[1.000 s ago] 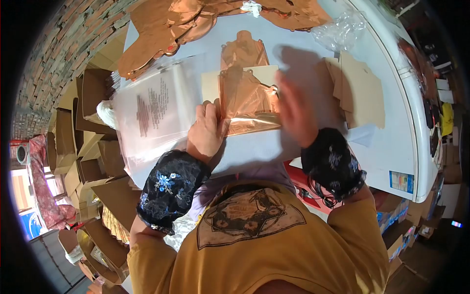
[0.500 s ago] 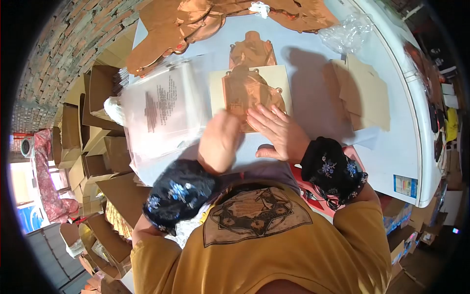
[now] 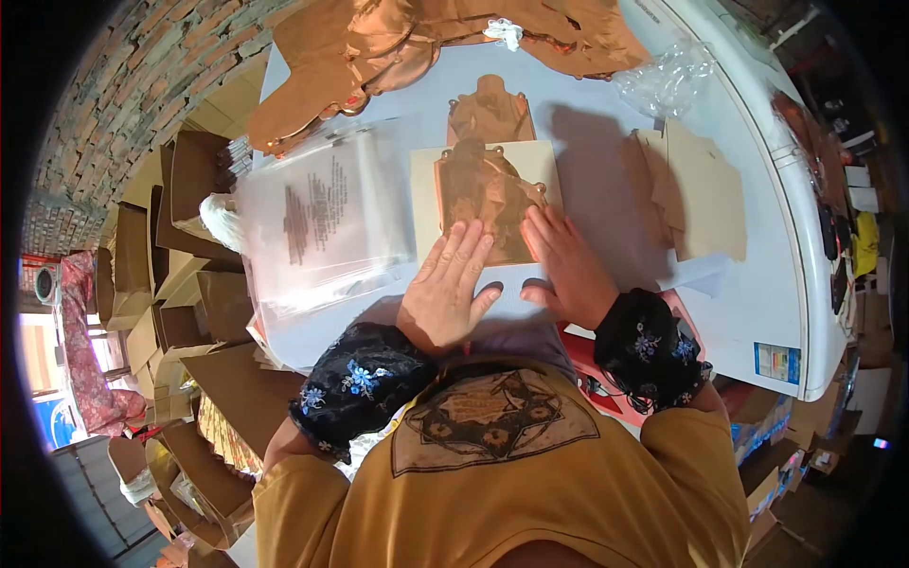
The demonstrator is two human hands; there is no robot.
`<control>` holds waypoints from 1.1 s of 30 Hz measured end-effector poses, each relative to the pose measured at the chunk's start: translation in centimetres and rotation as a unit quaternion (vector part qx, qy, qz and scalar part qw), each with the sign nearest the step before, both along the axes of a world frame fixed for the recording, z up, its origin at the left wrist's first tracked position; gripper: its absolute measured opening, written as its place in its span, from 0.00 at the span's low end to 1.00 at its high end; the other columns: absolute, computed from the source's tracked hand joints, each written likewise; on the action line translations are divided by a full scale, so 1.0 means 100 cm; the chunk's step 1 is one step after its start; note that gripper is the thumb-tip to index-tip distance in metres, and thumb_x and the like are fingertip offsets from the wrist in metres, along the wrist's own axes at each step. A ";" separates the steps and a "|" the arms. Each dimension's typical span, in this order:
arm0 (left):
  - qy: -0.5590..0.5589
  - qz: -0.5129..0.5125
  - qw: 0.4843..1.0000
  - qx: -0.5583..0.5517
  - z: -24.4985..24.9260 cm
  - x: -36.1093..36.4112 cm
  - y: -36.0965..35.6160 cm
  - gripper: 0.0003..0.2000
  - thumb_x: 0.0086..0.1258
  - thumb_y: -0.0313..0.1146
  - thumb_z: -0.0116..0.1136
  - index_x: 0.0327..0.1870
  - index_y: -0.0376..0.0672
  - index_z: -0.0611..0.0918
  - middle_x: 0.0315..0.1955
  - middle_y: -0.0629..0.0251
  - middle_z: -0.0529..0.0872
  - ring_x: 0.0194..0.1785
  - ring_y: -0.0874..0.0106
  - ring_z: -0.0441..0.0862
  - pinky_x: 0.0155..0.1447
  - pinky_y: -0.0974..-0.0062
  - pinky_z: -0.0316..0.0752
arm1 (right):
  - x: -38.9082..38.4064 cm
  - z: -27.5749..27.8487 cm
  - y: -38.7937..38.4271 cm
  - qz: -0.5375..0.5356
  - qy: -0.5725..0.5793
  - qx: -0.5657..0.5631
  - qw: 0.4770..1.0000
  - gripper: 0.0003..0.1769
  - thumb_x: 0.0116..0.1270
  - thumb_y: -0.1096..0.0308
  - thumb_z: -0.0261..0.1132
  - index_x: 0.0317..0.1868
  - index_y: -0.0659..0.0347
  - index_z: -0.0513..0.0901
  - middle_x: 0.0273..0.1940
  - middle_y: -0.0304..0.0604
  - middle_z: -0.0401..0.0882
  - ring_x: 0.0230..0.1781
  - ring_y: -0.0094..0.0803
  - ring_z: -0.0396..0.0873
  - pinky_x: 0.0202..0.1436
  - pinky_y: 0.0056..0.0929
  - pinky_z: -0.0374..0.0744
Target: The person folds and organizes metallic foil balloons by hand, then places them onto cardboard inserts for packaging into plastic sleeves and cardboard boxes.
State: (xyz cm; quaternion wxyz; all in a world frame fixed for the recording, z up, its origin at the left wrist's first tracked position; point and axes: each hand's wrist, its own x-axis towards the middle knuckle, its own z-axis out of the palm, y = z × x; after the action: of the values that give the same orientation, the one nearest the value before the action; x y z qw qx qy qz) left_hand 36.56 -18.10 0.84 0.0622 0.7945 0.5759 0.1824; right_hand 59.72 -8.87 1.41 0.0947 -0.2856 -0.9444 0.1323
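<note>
A shiny copper-coloured cut-out piece [image 3: 492, 204], with small tabs along its edge, lies on a square beige card [image 3: 426, 194]. My left hand [image 3: 445, 292] rests with straight fingers on the lower left part of that piece. On its lower right side, my right hand [image 3: 572, 270] lies with fingers stretched out and the thumb apart. Neither hand grips anything. Just beyond the card is a second copper-coloured piece [image 3: 490, 109], partly covered by the card and the first piece.
Clear plastic bags with printed text [image 3: 327, 213] are stacked at the left. Beige card sheets [image 3: 705, 194] lie to the right, below crumpled clear plastic [image 3: 668, 76]. Large copper-coloured pieces [image 3: 379, 47] cover the far edge. Open cardboard boxes [image 3: 204, 199] stand beside the table.
My left hand, blurred before, now lies flat with its fingers on the copper-coloured piece. My right hand has shifted to the right, toward the piece's edge.
</note>
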 end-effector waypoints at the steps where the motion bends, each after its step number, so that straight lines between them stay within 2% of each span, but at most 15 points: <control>1: -0.004 0.001 1.000 0.000 0.000 0.000 0.000 0.33 0.78 0.49 0.49 0.78 0.41 0.60 0.77 0.53 0.61 0.81 0.59 0.55 0.81 0.59 0.53 | 0.003 -0.002 -0.002 -0.014 -0.008 0.010 1.000 0.50 0.69 0.42 0.61 0.78 0.68 0.53 0.79 0.57 0.50 0.81 0.51 0.48 0.82 0.48 0.48; 8: 0.052 0.019 0.998 0.034 0.002 -0.001 0.003 0.27 0.78 0.46 0.50 0.73 0.41 0.69 0.76 0.50 0.61 0.81 0.50 0.52 0.79 0.53 0.55 | 0.005 -0.003 -0.006 -0.043 -0.021 0.044 0.998 0.48 0.73 0.38 0.53 0.78 0.68 0.52 0.80 0.57 0.49 0.81 0.51 0.47 0.83 0.48 0.47; 11: -0.022 0.074 0.994 0.075 -0.004 0.003 0.015 0.25 0.79 0.45 0.49 0.71 0.41 0.72 0.76 0.47 0.59 0.80 0.46 0.52 0.78 0.52 0.56 | 0.004 -0.002 -0.006 -0.043 -0.030 0.053 0.997 0.49 0.73 0.37 0.52 0.78 0.68 0.53 0.80 0.57 0.49 0.81 0.51 0.47 0.82 0.48 0.48; 12: -0.029 0.068 0.995 0.069 -0.005 0.003 0.020 0.25 0.79 0.44 0.49 0.72 0.43 0.71 0.77 0.45 0.57 0.81 0.48 0.51 0.78 0.52 0.56 | 0.004 -0.002 -0.006 -0.041 -0.033 0.054 0.997 0.49 0.73 0.36 0.52 0.78 0.68 0.53 0.80 0.57 0.49 0.81 0.51 0.48 0.82 0.48 0.48; 20: 0.002 0.046 0.997 0.060 -0.011 0.008 0.027 0.28 0.80 0.46 0.47 0.76 0.44 0.65 0.77 0.48 0.58 0.81 0.50 0.50 0.81 0.53 0.51 | 0.005 -0.004 -0.006 -0.044 -0.021 0.060 0.997 0.50 0.73 0.35 0.52 0.78 0.69 0.53 0.80 0.58 0.48 0.81 0.52 0.49 0.82 0.49 0.49; 23: 0.016 0.042 0.998 0.052 -0.010 0.008 0.027 0.28 0.80 0.46 0.46 0.77 0.44 0.64 0.77 0.48 0.58 0.82 0.51 0.50 0.81 0.54 0.50 | 0.004 -0.003 -0.007 -0.042 0.018 0.042 0.998 0.51 0.72 0.36 0.54 0.77 0.72 0.53 0.78 0.63 0.51 0.80 0.57 0.50 0.81 0.51 0.52; 26: 0.019 0.040 0.998 0.046 -0.009 0.007 0.027 0.28 0.80 0.45 0.46 0.77 0.44 0.64 0.77 0.48 0.58 0.82 0.51 0.50 0.81 0.54 0.50 | 0.006 -0.004 -0.007 -0.043 0.072 0.018 0.996 0.50 0.70 0.44 0.62 0.79 0.68 0.51 0.79 0.59 0.50 0.80 0.54 0.51 0.81 0.50 0.53; 29: 0.006 0.038 0.998 0.052 -0.007 0.008 0.025 0.28 0.80 0.45 0.48 0.77 0.44 0.63 0.77 0.48 0.58 0.81 0.51 0.51 0.81 0.54 0.51 | 0.005 -0.002 -0.005 -0.042 0.092 -0.016 0.995 0.53 0.67 0.48 0.67 0.79 0.68 0.48 0.78 0.59 0.51 0.80 0.54 0.51 0.80 0.50 0.54; 33: -0.004 0.017 0.998 0.056 -0.005 0.007 0.027 0.28 0.79 0.44 0.49 0.77 0.44 0.64 0.77 0.48 0.57 0.81 0.51 0.51 0.81 0.54 0.51 | 0.006 -0.006 -0.005 -0.050 0.084 -0.019 0.995 0.56 0.64 0.47 0.69 0.79 0.68 0.48 0.78 0.59 0.51 0.79 0.54 0.52 0.80 0.50 0.54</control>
State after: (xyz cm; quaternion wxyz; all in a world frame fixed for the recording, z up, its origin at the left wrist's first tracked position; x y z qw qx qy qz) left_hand 37.26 -15.41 0.38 0.0169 0.7859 0.5783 0.2185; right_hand 60.35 -9.41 0.81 0.1750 -0.3222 -0.9149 0.1690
